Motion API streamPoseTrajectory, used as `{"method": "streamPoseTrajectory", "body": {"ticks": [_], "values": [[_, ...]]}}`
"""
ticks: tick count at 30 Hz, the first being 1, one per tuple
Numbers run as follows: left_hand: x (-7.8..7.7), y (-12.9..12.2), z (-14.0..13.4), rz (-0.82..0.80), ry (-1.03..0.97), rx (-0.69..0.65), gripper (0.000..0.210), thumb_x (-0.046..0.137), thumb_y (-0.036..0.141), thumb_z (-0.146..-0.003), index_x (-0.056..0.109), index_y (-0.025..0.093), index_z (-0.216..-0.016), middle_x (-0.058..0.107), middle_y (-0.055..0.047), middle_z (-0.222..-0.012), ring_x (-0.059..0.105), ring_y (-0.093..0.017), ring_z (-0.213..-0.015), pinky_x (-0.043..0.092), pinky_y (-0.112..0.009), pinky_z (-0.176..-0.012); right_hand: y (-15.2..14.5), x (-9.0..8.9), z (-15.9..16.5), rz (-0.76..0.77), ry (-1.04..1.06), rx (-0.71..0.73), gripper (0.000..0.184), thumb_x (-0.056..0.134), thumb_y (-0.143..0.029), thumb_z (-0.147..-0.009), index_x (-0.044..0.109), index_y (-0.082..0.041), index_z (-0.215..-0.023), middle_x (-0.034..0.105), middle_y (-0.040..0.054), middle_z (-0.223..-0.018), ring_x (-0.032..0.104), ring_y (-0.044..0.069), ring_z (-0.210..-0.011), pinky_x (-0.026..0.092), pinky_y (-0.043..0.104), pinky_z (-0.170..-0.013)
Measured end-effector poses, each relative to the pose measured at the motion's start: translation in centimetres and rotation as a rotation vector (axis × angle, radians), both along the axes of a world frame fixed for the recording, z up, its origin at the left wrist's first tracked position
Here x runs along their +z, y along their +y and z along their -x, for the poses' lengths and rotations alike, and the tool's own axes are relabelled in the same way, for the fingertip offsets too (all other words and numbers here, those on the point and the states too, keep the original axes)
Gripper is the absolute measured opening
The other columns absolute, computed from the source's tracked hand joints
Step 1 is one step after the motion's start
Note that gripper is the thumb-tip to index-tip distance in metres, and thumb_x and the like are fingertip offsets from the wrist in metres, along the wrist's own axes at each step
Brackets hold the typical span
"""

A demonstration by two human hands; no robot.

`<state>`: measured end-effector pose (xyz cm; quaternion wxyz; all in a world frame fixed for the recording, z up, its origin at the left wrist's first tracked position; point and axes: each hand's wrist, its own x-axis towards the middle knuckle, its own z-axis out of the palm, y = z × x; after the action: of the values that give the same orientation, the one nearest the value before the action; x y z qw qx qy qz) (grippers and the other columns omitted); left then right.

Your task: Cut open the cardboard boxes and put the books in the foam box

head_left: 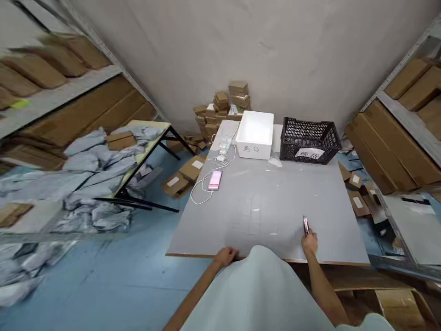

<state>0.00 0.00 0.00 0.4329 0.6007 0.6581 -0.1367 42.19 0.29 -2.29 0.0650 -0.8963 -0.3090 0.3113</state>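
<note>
My right hand point(309, 242) is closed around a utility knife point(306, 225), held over the right front part of the grey tabletop point(234, 220). The knife is dark and red, with a silvery end pointing away from me. At the front edge of the same table rests my left hand point(226, 255), its fingers curled in, with no object visible in it. A phone point(215, 180) with a lit pink screen lies at the table's left side, joined to a white charging cable point(197, 201).
At the table's back stand a white foam box point(255, 149) and a black plastic crate point(306, 154). A power strip point(225, 145) lies left of them. Cardboard boxes point(237, 94) are stacked by the wall. Grey parcels point(99, 156) cover a side table on the left; shelves with cartons point(389, 142) flank the right.
</note>
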Motion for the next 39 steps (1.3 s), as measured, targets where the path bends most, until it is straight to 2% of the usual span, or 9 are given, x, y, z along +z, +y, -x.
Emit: {"method": "streamPoseTrajectory", "body": {"ticks": [7,12,15,19,21,25,29,34,39], "values": [[1.7,5.5,-3.8,-0.245,-0.232,0.14,0.061,0.037,0.025,-0.107,0.053,0.014,-0.165,0.073,-0.017,-0.15,0.064,-0.025,-0.145,0.042,-0.039,-0.128,6.2,1.7,4.5,-0.242,0.216,0.227,0.078,0.056,-0.049,-0.103,0.051,-0.002,-0.164,0.052,0.0311,-0.169,0.045,0.038,-0.164,0.038,0.051,-0.133],[8.7,7.4,-9.1,-0.376,-0.753,0.411,0.075,0.028,0.059,-0.114,0.029,0.023,-0.18,0.024,-0.009,-0.189,0.021,-0.024,-0.176,0.019,-0.047,-0.143,4.7,8.5,16.4,-0.428,1.045,0.261,0.103,0.045,-0.091,-0.099,0.032,-0.027,-0.18,0.027,0.0132,-0.187,0.036,0.033,-0.17,0.038,0.058,-0.134],[13.5,5.5,-10.4,-0.397,-0.882,0.4,0.076,0.016,0.067,-0.115,0.025,0.032,-0.181,0.015,-0.001,-0.191,0.003,-0.022,-0.178,0.005,-0.051,-0.144,2.0,13.3,21.5,-0.558,1.174,0.258,0.094,0.041,-0.09,-0.103,0.035,-0.033,-0.178,0.023,0.0055,-0.189,0.021,0.027,-0.176,0.019,0.057,-0.142],[19.1,2.6,-7.2,-0.231,-1.088,0.165,0.082,0.034,0.08,-0.109,0.046,0.032,-0.174,0.025,-0.009,-0.188,0.012,-0.034,-0.177,0.019,-0.06,-0.141,0.5,18.7,22.1,-0.537,1.319,0.344,0.082,0.047,-0.087,-0.104,0.045,-0.042,-0.172,0.02,0.0029,-0.19,0.031,0.033,-0.173,0.036,0.064,-0.135],[21.4,2.4,-4.2,-0.106,-1.205,-0.061,0.082,0.06,0.079,-0.102,0.059,0.029,-0.166,0.04,-0.016,-0.181,0.023,-0.04,-0.174,0.036,-0.062,-0.134,0.6,20.6,21.0,-0.386,1.458,0.592,0.076,0.064,-0.08,-0.101,0.057,-0.04,-0.165,0.032,0.0077,-0.186,0.043,0.035,-0.167,0.048,0.06,-0.127],[24.6,3.5,1.3,0.106,-1.327,-0.538,0.088,0.09,0.066,-0.085,0.064,0.032,-0.162,0.055,-0.011,-0.172,0.03,-0.038,-0.172,0.037,-0.055,-0.135,0.8,22.5,20.1,-0.14,1.684,1.03,0.107,0.094,-0.063,-0.083,0.042,-0.039,-0.174,0.028,0.0123,-0.187,0.053,0.035,-0.16,0.061,0.051,-0.115],[24.3,3.1,3.4,0.01,-1.276,-0.502,0.09,0.098,0.052,-0.08,0.063,0.033,-0.162,0.056,-0.011,-0.171,0.038,-0.038,-0.169,0.042,-0.056,-0.133,0.4,22.3,22.6,-0.258,1.562,1.139,0.104,0.094,-0.056,-0.086,0.041,-0.042,-0.174,0.029,0.0085,-0.187,0.039,0.031,-0.169,0.058,0.048,-0.121],[21.4,1.3,3.3,-0.19,-1.237,-0.163,0.056,0.092,0.042,-0.09,0.077,0.031,-0.143,0.072,-0.013,-0.148,0.059,-0.032,-0.152,0.057,-0.052,-0.12,-0.1,21.1,26.8,-0.551,1.315,0.896,0.056,0.07,-0.057,-0.108,0.062,-0.039,-0.161,0.06,0.0085,-0.167,0.049,0.028,-0.163,0.046,0.055,-0.132],[20.3,0.9,3.7,-0.389,-0.991,-0.27,0.07,0.087,0.038,-0.093,0.065,0.027,-0.159,0.066,-0.013,-0.157,0.06,-0.035,-0.152,0.057,-0.047,-0.122,-0.3,21.1,28.9,-0.657,1.205,0.878,0.049,0.056,-0.058,-0.114,0.065,-0.034,-0.156,0.062,0.0103,-0.164,0.051,0.03,-0.161,0.046,0.058,-0.131]]}}
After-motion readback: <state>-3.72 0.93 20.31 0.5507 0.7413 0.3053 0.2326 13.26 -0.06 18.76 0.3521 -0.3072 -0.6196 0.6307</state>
